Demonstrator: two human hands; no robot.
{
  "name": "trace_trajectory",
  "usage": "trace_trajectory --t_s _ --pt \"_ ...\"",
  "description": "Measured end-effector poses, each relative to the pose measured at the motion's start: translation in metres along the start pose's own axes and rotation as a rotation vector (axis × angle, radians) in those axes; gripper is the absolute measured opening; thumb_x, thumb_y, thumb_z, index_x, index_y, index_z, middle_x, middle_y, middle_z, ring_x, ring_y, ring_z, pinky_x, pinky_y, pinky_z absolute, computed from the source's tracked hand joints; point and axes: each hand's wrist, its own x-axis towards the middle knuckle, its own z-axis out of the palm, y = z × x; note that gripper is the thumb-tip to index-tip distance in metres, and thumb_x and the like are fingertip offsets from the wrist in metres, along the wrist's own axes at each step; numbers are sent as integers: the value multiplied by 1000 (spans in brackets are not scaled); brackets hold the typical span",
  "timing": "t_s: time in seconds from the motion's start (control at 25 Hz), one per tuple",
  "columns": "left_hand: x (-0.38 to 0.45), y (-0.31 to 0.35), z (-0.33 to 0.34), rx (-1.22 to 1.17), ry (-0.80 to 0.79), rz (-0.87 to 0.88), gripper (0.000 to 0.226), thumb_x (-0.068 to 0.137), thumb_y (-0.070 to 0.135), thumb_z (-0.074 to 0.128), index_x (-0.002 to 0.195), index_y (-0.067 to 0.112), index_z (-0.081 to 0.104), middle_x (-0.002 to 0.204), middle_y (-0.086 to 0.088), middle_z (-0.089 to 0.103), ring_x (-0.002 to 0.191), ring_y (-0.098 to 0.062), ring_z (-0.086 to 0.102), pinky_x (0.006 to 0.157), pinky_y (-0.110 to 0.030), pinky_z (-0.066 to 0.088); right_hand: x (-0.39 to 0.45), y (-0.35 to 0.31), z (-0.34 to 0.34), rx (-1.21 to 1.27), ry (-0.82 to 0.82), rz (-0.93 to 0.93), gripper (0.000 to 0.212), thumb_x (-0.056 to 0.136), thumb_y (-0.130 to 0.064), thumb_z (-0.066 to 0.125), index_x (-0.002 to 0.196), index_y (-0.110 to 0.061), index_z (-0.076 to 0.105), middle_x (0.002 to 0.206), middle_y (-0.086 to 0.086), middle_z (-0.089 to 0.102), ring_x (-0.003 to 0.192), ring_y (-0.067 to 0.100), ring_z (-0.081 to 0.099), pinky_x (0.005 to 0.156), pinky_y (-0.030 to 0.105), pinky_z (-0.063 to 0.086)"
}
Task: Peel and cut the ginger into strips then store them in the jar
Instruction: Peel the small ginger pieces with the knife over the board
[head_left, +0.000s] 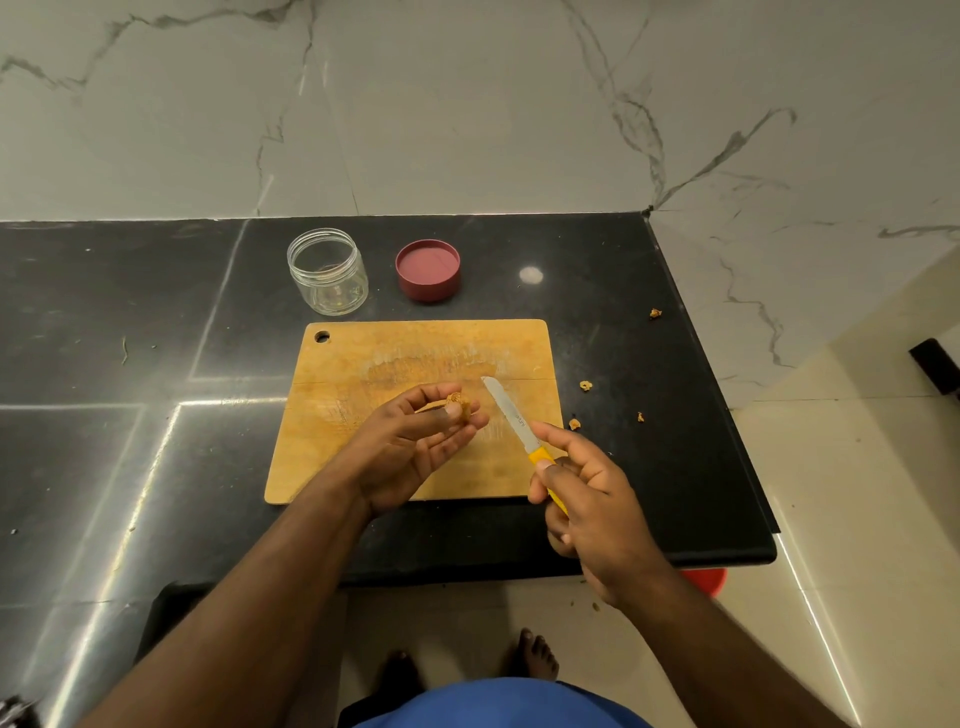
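Note:
My left hand (415, 447) pinches a small brownish piece of ginger (459, 403) between thumb and fingertips, above the wooden cutting board (395, 358). My right hand (587, 493) grips the yellow handle of a knife (511, 415); its blade points up and left toward the ginger, a short gap away. A clear jar (328, 271), open, stands behind the board on the black counter. Its dark red lid (428, 270) lies upside down to the jar's right.
Small ginger peel scraps (585, 385) lie on the counter right of the board, one (655, 313) farther back. The counter's right edge (727, 415) drops to a tiled floor. A marble wall rises behind. A red object (706, 579) sits on the floor below the counter.

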Motion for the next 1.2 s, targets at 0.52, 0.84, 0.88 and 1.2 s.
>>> trace_trajectory --t_s 0.52,0.84,0.88,1.2 --pt "-7 -5 13 -14 -18 92 42 82 3 66 124 3 61 117 -23 70 100 -29 72 81 -27 61 -10 -15 14 129 -47 26 39 101 -10 48 128 -36 59 77 9 56 43 12 27 42 25 22" --pt "-11 -6 22 -14 12 116 27 92 -2 60 118 3 63 115 -23 71 94 -26 73 82 -27 60 -15 -12 18 35 -9 -48 42 102 -11 48 132 -40 56 71 3 55 43 11 29 39 24 25" --pt "-12 -6 23 -5 13 118 26 92 -3 60 117 3 64 115 -23 71 94 -26 73 82 -28 60 -16 -13 18 31 -7 -45 42 102 -11 48 131 -41 56 71 3 55 43 10 29 39 24 25" --pt "-14 -8 27 -19 -3 120 29 89 -2 62 118 1 64 114 -20 72 96 -26 73 79 -26 61 -19 -19 14 73 -41 -10 41 102 -10 47 127 -40 60 70 6 52 44 12 25 42 26 21"
